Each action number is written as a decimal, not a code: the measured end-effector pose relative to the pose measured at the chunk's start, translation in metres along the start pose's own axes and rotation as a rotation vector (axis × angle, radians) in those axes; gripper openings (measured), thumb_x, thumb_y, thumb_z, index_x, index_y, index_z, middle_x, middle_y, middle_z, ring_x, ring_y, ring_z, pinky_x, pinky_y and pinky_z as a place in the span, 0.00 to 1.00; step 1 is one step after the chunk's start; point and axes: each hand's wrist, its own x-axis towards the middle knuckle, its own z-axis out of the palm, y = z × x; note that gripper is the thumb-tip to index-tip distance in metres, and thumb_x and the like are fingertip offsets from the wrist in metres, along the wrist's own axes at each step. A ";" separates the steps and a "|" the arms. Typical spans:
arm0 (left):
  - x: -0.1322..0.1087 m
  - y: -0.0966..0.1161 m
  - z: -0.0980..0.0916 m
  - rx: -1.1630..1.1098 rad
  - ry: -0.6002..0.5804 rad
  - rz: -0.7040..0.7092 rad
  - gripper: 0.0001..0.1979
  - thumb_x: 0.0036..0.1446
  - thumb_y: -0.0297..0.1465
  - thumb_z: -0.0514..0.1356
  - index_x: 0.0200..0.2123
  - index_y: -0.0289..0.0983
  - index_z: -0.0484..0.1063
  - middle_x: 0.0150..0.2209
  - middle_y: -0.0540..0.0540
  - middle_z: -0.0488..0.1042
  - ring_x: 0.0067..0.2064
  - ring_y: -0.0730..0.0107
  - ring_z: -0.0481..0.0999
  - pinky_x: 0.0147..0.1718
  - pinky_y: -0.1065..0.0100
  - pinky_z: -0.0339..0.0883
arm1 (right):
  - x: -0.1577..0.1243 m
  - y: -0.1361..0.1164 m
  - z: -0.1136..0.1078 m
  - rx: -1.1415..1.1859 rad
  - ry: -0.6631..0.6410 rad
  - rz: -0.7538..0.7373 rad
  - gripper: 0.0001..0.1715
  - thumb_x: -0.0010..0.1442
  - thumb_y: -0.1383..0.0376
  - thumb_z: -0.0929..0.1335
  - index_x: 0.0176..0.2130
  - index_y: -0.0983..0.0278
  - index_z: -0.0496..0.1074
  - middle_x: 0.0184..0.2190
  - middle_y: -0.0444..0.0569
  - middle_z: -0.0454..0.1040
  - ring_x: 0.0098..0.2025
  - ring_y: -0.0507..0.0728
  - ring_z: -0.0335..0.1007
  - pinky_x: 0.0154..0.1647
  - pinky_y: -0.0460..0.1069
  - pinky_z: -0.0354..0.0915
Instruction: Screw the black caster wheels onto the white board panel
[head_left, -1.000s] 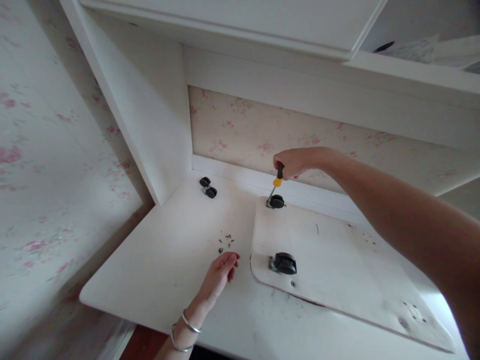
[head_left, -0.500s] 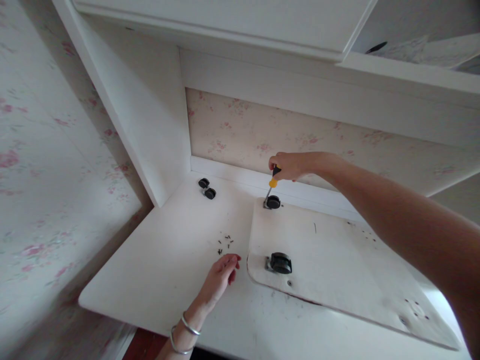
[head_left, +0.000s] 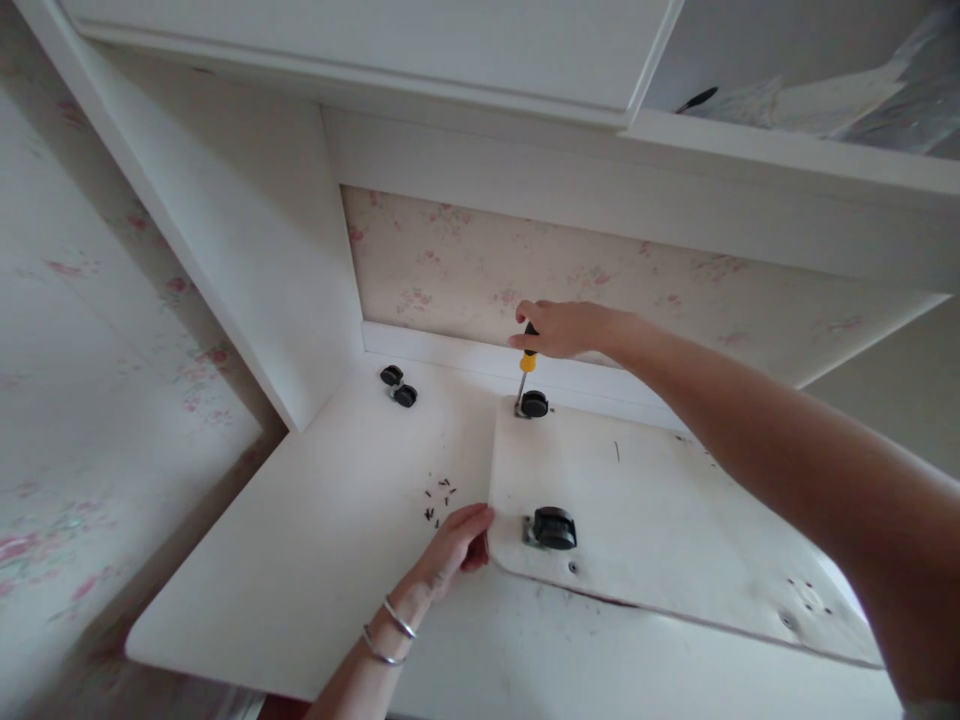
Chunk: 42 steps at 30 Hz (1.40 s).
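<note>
My right hand (head_left: 559, 328) grips a screwdriver (head_left: 525, 368) with a yellow and black handle, held nearly upright. Its tip sits at the mounting plate of a black caster wheel (head_left: 533, 404) on the far corner of a white board (head_left: 675, 530). The board lies flat on a white desk (head_left: 315, 540). A second caster (head_left: 553, 527) is fixed near the board's front left corner. My left hand (head_left: 457, 545), with two bangles on the wrist, rests on the desk with its fingers against the board's left edge. Several small dark screws (head_left: 440, 491) lie loose just beyond it.
Two loose black casters (head_left: 397, 386) lie at the back left of the desk by the white side panel (head_left: 255, 240). A white cabinet and shelf (head_left: 750, 150) overhang the desk. Floral wallpaper covers the back wall and the left wall.
My left hand has slid right from beside the screws to touch the board's edge. The screwdriver has come more upright over the far caster. The view has shifted left.
</note>
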 end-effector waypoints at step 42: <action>0.023 -0.003 -0.012 -0.017 -0.050 0.015 0.22 0.50 0.47 0.67 0.23 0.37 0.64 0.20 0.55 0.57 0.23 0.78 0.52 0.24 0.67 0.41 | -0.005 0.001 -0.013 0.030 -0.155 -0.194 0.27 0.58 0.52 0.69 0.55 0.57 0.68 0.46 0.52 0.77 0.42 0.60 0.73 0.38 0.51 0.63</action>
